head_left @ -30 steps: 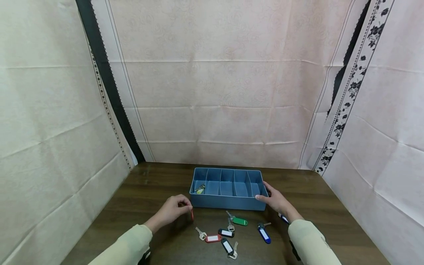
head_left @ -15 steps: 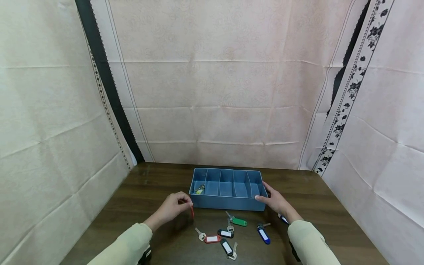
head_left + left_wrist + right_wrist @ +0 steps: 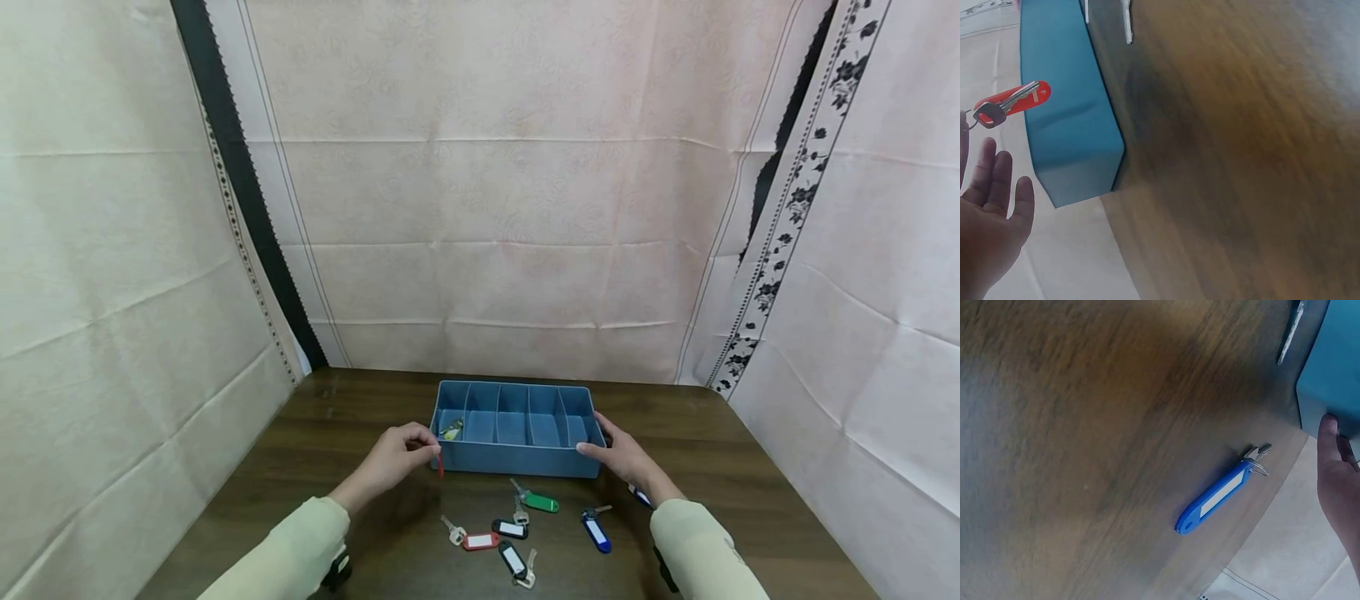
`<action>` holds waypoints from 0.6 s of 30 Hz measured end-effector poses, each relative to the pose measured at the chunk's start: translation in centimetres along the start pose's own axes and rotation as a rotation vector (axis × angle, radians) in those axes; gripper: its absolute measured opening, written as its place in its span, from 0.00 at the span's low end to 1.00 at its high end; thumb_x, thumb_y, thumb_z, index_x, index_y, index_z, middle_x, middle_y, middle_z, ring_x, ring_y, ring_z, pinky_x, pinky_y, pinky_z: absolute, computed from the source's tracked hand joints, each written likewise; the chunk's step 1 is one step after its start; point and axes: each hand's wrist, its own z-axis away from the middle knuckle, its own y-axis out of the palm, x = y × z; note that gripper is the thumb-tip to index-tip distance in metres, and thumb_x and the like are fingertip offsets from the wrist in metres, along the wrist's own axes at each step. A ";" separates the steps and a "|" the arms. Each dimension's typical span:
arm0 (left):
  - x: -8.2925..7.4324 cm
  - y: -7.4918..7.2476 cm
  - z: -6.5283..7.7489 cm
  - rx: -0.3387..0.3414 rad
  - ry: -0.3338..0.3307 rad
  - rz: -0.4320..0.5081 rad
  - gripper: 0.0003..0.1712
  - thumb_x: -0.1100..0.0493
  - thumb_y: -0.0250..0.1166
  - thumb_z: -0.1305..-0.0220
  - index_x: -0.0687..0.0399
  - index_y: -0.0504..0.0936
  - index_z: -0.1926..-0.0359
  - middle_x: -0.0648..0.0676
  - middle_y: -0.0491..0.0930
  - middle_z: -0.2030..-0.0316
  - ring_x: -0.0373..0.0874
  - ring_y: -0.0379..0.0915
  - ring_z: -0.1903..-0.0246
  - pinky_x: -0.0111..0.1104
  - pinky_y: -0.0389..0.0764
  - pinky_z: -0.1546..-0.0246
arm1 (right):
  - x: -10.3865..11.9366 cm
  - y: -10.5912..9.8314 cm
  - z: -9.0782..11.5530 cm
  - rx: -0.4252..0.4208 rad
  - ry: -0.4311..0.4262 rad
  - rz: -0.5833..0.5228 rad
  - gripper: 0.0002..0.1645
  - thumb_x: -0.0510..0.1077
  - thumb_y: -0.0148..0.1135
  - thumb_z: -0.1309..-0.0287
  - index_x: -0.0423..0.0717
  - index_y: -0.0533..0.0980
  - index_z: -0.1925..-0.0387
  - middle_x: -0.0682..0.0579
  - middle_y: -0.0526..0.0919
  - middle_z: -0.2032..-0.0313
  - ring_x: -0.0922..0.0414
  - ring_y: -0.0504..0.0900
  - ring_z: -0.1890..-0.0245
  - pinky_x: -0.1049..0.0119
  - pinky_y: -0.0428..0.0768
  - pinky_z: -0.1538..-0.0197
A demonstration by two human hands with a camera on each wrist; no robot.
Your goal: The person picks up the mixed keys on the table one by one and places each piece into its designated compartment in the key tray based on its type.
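A red key tag [image 3: 1041, 94] with a silver key [image 3: 1019, 97] hangs from the fingertips of my left hand [image 3: 397, 458], pinched at its ring end. In the head view it overlaps the left front corner of the blue divided box [image 3: 517, 459]. My right hand [image 3: 626, 458] grips that box at its right front corner, thumb on the front and fingers along the side. Inside the leftmost compartment lies a key with a yellow-green tag [image 3: 452, 430]; the other compartments look bare.
In front of the box lie keys with a green tag [image 3: 542, 502], a red tag [image 3: 481, 542], black tags [image 3: 513, 559] and a blue tag [image 3: 597, 532]. Another blue tag [image 3: 641, 496] is partly hidden by the right wrist. Pale cloth [image 3: 480, 208] hangs behind the wooden table [image 3: 360, 408].
My left hand has risen slightly and moved forward and right, bringing the red key tag up against the box's corner in the head view. The right hand stays on the box.
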 end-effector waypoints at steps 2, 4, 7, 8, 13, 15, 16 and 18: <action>-0.3 0.0 -0.2 -0.005 0.000 0.004 0.05 0.55 0.68 0.34 0.51 0.84 0.65 0.50 0.79 0.62 0.45 0.74 0.63 0.35 0.78 0.62 | 0.0 0.0 -0.1 0.001 -0.001 -0.002 0.58 0.67 0.63 0.40 0.46 0.46 0.22 0.32 0.51 0.26 0.30 0.51 0.29 0.33 0.59 0.35; -0.6 0.1 -0.3 -0.009 -0.004 0.010 0.05 0.55 0.67 0.34 0.51 0.84 0.64 0.49 0.79 0.62 0.45 0.74 0.63 0.36 0.78 0.62 | -0.1 -0.1 -0.1 0.001 -0.006 0.000 0.59 0.67 0.63 0.40 0.45 0.46 0.22 0.31 0.51 0.26 0.30 0.51 0.29 0.33 0.59 0.35; -0.9 0.1 -0.5 -0.018 -0.004 0.017 0.04 0.57 0.67 0.33 0.51 0.84 0.64 0.49 0.79 0.62 0.45 0.73 0.63 0.37 0.78 0.62 | -0.1 -0.2 -0.1 0.004 -0.006 -0.003 0.60 0.68 0.63 0.41 0.45 0.46 0.22 0.31 0.51 0.26 0.30 0.51 0.29 0.34 0.59 0.35; -1.1 0.2 -0.5 -0.021 0.000 0.019 0.04 0.57 0.67 0.33 0.51 0.84 0.64 0.49 0.79 0.62 0.45 0.73 0.64 0.36 0.77 0.63 | 0.0 -0.2 -0.1 0.006 -0.007 0.000 0.60 0.68 0.63 0.41 0.45 0.46 0.22 0.31 0.50 0.26 0.30 0.51 0.29 0.34 0.59 0.35; -1.4 0.2 -1.0 -0.028 0.008 0.020 0.05 0.55 0.67 0.33 0.50 0.85 0.64 0.49 0.79 0.62 0.45 0.72 0.64 0.36 0.76 0.64 | 0.2 -0.3 -0.1 0.014 -0.006 0.015 0.59 0.67 0.63 0.40 0.45 0.45 0.22 0.31 0.49 0.26 0.30 0.50 0.29 0.33 0.59 0.35; -1.5 0.2 -1.3 -0.028 0.002 0.013 0.05 0.55 0.67 0.33 0.50 0.85 0.64 0.49 0.79 0.62 0.45 0.72 0.64 0.36 0.75 0.64 | 0.3 -0.3 -0.1 0.016 -0.004 0.024 0.58 0.67 0.63 0.40 0.46 0.45 0.22 0.32 0.49 0.26 0.30 0.50 0.28 0.33 0.58 0.35; -1.5 0.2 -1.4 -0.030 0.003 0.011 0.05 0.55 0.67 0.33 0.50 0.85 0.64 0.48 0.79 0.62 0.45 0.72 0.64 0.35 0.75 0.64 | 0.2 -0.3 0.0 0.015 -0.004 0.034 0.58 0.66 0.62 0.39 0.46 0.45 0.22 0.32 0.49 0.26 0.30 0.50 0.29 0.33 0.58 0.35; -1.7 0.3 -1.7 -0.033 0.005 0.012 0.05 0.55 0.66 0.33 0.50 0.85 0.63 0.48 0.79 0.62 0.45 0.72 0.64 0.35 0.75 0.65 | 0.3 -0.3 0.0 0.013 0.000 0.041 0.56 0.65 0.62 0.38 0.46 0.46 0.22 0.33 0.49 0.26 0.30 0.50 0.28 0.32 0.58 0.35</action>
